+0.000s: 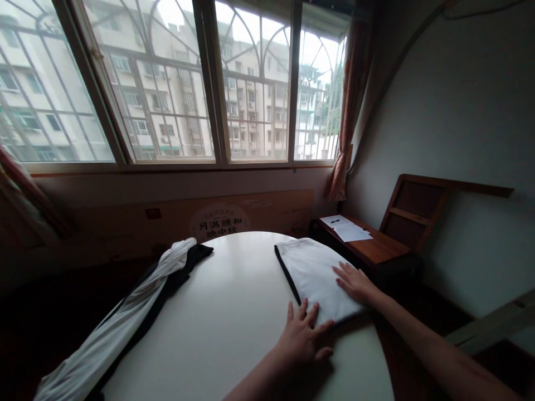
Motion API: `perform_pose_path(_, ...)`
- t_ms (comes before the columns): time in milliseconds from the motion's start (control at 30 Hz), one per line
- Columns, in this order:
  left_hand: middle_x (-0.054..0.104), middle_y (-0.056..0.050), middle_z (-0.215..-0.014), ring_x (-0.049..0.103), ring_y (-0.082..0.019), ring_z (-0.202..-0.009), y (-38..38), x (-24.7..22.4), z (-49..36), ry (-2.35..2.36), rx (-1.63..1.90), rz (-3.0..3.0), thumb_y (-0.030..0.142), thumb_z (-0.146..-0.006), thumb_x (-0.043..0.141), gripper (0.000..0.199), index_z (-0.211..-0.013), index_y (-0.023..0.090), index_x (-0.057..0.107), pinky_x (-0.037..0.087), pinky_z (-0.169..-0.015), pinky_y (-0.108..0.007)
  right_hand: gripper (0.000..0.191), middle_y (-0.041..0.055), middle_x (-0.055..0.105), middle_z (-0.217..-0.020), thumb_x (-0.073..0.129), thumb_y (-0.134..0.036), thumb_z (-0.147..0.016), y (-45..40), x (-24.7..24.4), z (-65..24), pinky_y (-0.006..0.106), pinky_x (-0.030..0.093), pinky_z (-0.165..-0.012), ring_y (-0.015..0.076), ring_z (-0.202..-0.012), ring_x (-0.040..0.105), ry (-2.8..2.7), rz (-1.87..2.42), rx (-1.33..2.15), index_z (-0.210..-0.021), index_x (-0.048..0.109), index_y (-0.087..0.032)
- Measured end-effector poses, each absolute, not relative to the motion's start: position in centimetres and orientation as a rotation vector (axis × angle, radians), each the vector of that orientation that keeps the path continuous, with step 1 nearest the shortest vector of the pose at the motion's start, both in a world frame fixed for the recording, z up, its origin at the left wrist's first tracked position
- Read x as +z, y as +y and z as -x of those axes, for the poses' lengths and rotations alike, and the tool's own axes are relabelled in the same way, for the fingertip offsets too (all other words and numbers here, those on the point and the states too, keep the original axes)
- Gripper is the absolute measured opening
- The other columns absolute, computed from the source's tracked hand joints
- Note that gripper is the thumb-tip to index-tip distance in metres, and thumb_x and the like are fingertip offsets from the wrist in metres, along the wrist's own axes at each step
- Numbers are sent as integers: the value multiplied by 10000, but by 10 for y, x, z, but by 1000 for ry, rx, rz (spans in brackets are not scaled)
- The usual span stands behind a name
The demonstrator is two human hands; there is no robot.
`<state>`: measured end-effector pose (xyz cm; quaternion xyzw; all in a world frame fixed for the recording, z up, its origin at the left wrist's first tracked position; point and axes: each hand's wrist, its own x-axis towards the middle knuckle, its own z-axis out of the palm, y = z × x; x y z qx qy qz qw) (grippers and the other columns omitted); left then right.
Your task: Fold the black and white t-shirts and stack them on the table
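On white table (234, 301), hands (301, 334) on folded white cloth (317, 273)

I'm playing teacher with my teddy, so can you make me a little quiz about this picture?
1. True or false: the right hand is curled into a fist on the flat white cloth.
2. What lies on the brown wooden seat near the wall?
A) a shoe
B) papers
C) a cup
3. Fill in: the long, bunched-up cloth on the left of the round table is white and ____.

Key: 1 false; 2 B; 3 black.
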<state>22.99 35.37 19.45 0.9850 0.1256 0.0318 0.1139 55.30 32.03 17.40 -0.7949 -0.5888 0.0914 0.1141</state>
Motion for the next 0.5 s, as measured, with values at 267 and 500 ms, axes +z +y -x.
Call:
perform_pose_path(267, 290, -110, -1648, 232, -458, -1500, 355, 186, -234, 386, 162, -2993, 658, -932, 500, 665, -1540, 440, 343, 205, -1111, -784, 961, 144, 386, -1595, 208, -787, -858, 265, 120, -601, 457, 226, -1241, 272, -1513, 297, -1046, 1995, 320, -1581, 354, -171)
perform_pose_path(500, 276, -183, -1641, 238, -393, -1512, 319, 218, -228, 479, 206, -3093, 498, -990, 479, 640, -1558, 233, 352, 235, -1178, -678, 807, 142, 393, -1584, 499, -618, -922, 211, 299, -518, 519, 331, -1202, 295, -1455, 401, -1173, 1505, -241, -1588, 283, -218)
